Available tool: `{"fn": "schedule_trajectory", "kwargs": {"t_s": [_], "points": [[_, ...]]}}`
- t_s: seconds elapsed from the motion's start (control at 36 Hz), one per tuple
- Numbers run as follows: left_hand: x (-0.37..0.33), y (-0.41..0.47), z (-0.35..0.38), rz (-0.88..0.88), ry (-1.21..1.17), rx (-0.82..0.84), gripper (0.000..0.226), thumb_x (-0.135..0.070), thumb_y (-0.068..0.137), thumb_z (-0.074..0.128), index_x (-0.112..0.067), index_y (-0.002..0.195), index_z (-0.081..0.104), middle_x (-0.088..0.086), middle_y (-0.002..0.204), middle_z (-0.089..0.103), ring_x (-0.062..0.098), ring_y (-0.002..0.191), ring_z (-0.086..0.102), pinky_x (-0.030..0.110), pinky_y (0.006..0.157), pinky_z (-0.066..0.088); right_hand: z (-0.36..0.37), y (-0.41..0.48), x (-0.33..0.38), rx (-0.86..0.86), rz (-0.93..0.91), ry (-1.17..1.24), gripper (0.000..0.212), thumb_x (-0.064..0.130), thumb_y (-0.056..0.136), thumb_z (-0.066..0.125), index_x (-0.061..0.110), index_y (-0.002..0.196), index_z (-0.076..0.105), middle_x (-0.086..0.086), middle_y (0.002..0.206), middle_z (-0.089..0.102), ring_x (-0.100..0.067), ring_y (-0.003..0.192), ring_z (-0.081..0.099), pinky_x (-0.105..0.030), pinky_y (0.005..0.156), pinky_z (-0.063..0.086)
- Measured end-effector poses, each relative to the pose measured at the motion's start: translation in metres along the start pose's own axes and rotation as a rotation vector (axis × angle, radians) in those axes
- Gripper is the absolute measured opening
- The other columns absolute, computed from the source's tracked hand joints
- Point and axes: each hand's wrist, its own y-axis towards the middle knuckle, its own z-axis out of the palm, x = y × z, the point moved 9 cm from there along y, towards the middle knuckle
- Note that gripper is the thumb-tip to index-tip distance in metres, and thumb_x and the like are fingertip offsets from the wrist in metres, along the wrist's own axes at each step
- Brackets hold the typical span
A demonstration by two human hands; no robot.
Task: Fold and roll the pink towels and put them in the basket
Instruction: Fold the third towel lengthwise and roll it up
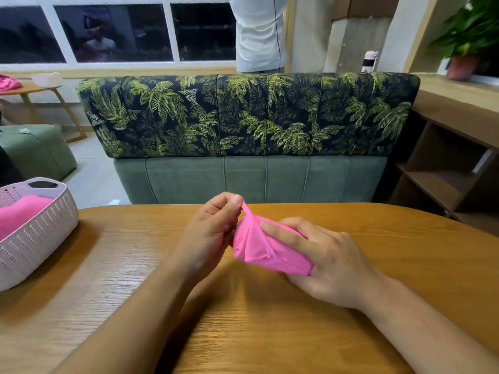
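A rolled pink towel [266,247] is held just above the wooden table [270,333] at its middle. My right hand [321,263] grips the roll from the right, fingers curled over its top. My left hand [213,230] pinches a loose corner of the towel between thumb and fingers and holds it up at the roll's left end. At the table's left edge stands a pale lilac perforated basket [40,233], with another pink towel [21,214] lying inside it.
A green sofa with a palm-print backrest [251,117] stands right behind the table. A person in a white top [259,33] stands beyond it. Wooden shelves [445,171] and a potted plant [469,36] are at the right. A green pouf [35,149] sits at the left.
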Motion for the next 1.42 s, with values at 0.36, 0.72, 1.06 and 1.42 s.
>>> {"fn": "schedule_trajectory", "kwargs": {"t_s": [0.36, 0.72, 1.06, 1.42], "points": [[0.013, 0.0, -0.003, -0.041, 0.11, 0.001, 0.067, -0.071, 0.096, 0.04, -0.017, 0.131, 0.058, 0.007, 0.118, 0.065, 0.017, 0.098, 0.063, 0.03, 0.076, 0.052, -0.007, 0.001, -0.007, -0.032, 0.233, -0.131, 0.097, 0.052, 0.084, 0.075, 0.036, 0.163, 0.023, 0.017, 0.144, 0.05, -0.008, 0.117, 0.06, -0.028, 0.063, 0.054], [0.004, -0.015, 0.021, 0.224, 0.725, 0.114, 0.039, -0.056, 0.107, 0.034, -0.025, 0.11, 0.059, -0.006, 0.099, 0.068, 0.017, 0.093, 0.066, 0.048, 0.084, 0.052, 0.009, 0.0, -0.022, 0.287, 0.411, 0.626, 0.065, 0.064, 0.089, 0.07, 0.058, 0.148, 0.043, 0.035, 0.133, 0.052, 0.007, 0.116, 0.056, -0.025, 0.092, 0.05], [-0.008, -0.026, 0.049, 0.323, 0.579, 0.156, 0.06, -0.053, 0.109, 0.021, -0.006, 0.1, 0.058, 0.008, 0.092, 0.059, 0.024, 0.085, 0.056, 0.041, 0.081, 0.047, -0.008, 0.005, -0.027, 0.06, 0.277, 0.938, 0.011, 0.017, 0.106, 0.058, 0.009, 0.101, 0.064, -0.005, 0.114, 0.064, -0.016, 0.112, 0.059, -0.025, 0.101, 0.043], [-0.002, -0.014, -0.003, 0.109, 0.324, -0.261, 0.06, -0.055, 0.11, 0.021, -0.009, 0.082, 0.047, 0.0, 0.063, 0.035, 0.016, 0.059, 0.03, 0.029, 0.052, 0.027, 0.022, -0.009, -0.047, -0.115, 0.659, 1.759, 0.046, 0.02, 0.105, 0.045, -0.007, 0.142, 0.052, -0.017, 0.11, 0.073, -0.02, 0.091, 0.068, -0.036, 0.088, 0.056]]}}
